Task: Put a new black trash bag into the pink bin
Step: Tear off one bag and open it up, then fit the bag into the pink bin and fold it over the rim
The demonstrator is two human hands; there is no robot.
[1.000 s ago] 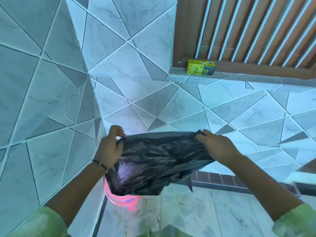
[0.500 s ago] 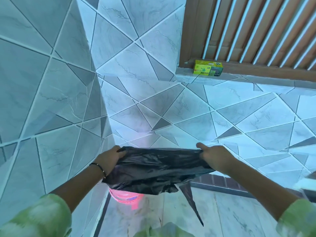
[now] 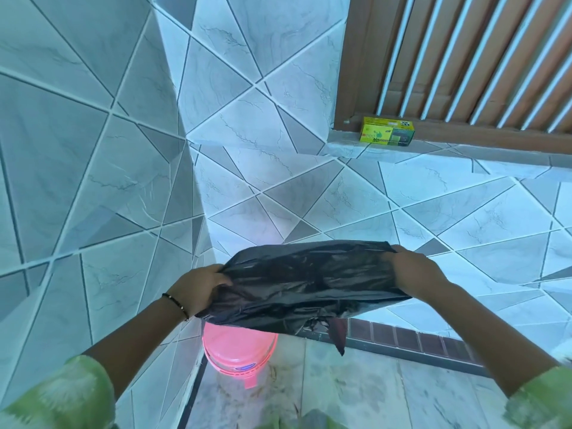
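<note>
Left hand: the left hand (image 3: 198,287) grasps the near-left edge of the bag (image 3: 306,283), fingers curled into the black plastic; a dark beaded bracelet (image 3: 176,303) circles the wrist.
Right hand: the right hand (image 3: 414,270) clenches the far-right corner of the bag's top edge, knuckles toward the camera, fingers folded over the rim.
Bag: stretched taut between the two grips, held in the air as a broad, crinkled, glossy sheet; the far edge runs almost straight from one hand to the other. A loose pointed flap hangs down below the right grip.
Bin: the pink bin (image 3: 241,351) stands on the floor directly under the left grip, its upper part hidden by the bag; the bag hangs above it, and whether plastic touches the rim cannot be told. A label shows on its near wall, with a pink tab sticking out below it.
Sleeves: green sleeves (image 3: 62,394) cover both upper arms at the bottom corners of the view.
Beyond the grips: a tiled wall (image 3: 93,181) of grey and white triangles forms a corner behind the bin. Up and to the right of the right grip, a yellow-green box (image 3: 387,135) sits on a ledge at the foot of a brown slatted grille (image 3: 464,57).
Floor: pale marbled tiles (image 3: 356,388), with a dark brick-patterned strip along the base of the wall, below the right forearm.
</note>
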